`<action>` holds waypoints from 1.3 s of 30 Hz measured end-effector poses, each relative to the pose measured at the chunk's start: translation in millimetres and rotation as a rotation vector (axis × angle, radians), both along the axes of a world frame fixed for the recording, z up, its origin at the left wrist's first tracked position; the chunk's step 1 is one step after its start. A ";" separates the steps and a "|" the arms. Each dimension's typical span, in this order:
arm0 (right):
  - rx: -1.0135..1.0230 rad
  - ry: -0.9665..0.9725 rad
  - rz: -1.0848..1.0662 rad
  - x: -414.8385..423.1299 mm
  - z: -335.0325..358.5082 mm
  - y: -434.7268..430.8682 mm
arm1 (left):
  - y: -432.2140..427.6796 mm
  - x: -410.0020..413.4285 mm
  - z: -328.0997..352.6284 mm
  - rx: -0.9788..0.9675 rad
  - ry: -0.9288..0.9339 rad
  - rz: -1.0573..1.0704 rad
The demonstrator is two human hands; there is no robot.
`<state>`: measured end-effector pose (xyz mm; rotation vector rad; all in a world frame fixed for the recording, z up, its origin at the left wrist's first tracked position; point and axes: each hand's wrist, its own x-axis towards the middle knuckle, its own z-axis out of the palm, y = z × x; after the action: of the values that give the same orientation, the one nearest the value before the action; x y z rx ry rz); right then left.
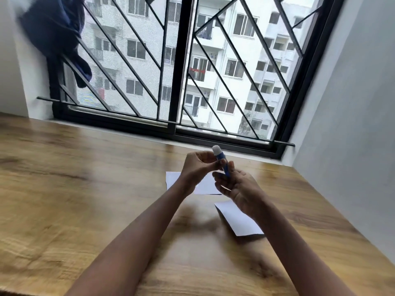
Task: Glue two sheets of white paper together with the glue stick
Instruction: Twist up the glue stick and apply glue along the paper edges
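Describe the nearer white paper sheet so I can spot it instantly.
On the brown wooden table below the black barred window, find the right hand. The small white paper sheet pokes out beneath its wrist, skewed; the other white sheet lies squarer, farther off towards the window.

A wooden table (85, 189) bears two white paper sheets, one (205, 185) beyond the other (239, 221).

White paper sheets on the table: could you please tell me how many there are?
2. The far sheet lies partly behind the left wrist; the near sheet lies partly under the right forearm. These may hide more.
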<state>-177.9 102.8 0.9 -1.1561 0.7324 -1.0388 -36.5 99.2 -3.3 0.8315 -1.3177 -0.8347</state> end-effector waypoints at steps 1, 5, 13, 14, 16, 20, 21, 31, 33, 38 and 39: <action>0.001 -0.028 -0.022 -1.4 0.3 -0.7 | -0.5 7.3 3.0 -0.044 -0.138 0.018; 0.036 -0.248 -0.135 -11.0 5.1 -6.0 | -10.1 49.4 0.2 -0.054 -0.618 0.273; 0.038 -0.357 -0.205 -22.7 13.7 -5.6 | 4.2 63.9 -25.0 0.298 -1.144 0.455; 0.043 -0.362 -0.204 -23.7 14.6 -4.9 | 9.4 63.4 -23.5 0.289 -1.186 0.477; 0.057 -0.370 -0.193 -25.6 15.7 -3.9 | 22.4 62.9 -22.4 0.262 -1.296 0.528; 0.045 -0.331 -0.165 -23.6 17.1 -0.8 | 56.7 63.4 -27.7 0.239 -1.354 0.569; 0.037 -0.307 -0.155 -21.5 17.3 0.9 | 63.5 65.0 -29.2 0.253 -1.299 0.572; -0.058 -0.008 -0.065 19.9 5.2 16.9 | 61.8 128.0 -15.8 0.360 -0.625 0.085; -0.076 0.115 -0.048 35.9 1.9 16.4 | 56.3 133.5 -17.0 0.355 -0.636 -0.015; -0.141 0.253 0.009 77.9 -6.4 8.4 | 41.2 145.5 -31.3 0.345 -0.947 0.007; -0.148 0.265 0.007 86.5 -8.9 8.0 | 40.1 146.1 -32.5 0.329 -1.035 0.063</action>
<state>-91.4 110.8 -8.0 -1.4419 0.8689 -0.9564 109.6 139.3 -35.8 1.6857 -2.0473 -0.5682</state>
